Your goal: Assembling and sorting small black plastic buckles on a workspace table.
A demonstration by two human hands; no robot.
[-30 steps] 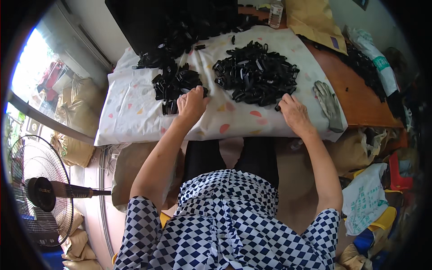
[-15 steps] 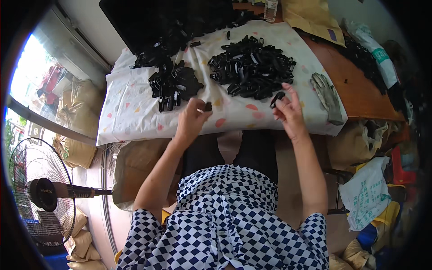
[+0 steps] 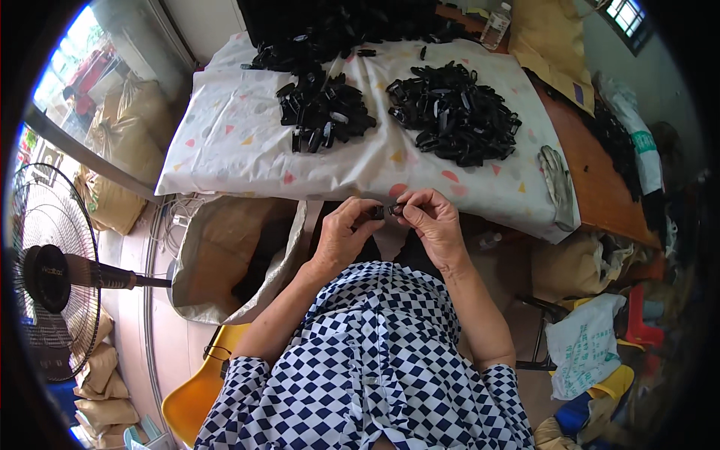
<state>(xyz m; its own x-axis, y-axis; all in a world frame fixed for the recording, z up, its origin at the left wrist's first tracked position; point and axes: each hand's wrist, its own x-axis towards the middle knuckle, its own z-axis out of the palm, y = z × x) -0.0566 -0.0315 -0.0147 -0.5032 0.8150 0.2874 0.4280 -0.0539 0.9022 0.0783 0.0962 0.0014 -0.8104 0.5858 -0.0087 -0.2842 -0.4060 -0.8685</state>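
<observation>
Drawing back from over the cloth-covered counter, bringing the left hand and the right hand together just off the middle of its near edge, no longer holding them well apart as half a second earlier. Pinching a small black piece between the thumb and fingers of the left hand, and a second dark piece between the thumb and bent fingers of the right. Holding both pieces nearly end to end, without showing for certain whether touching or apart, and hiding much of their shape behind the fingers. Seemingly passing, to judge by this, from picking up to working one piece against the other at close quarters. Leaving the smaller heap of black pieces on the patterned cloth, left of centre and back from the near edge, and the larger heap toward the right edge, both looking much as before. Leaving a grey glove lying untouched close to the near right corner.
</observation>
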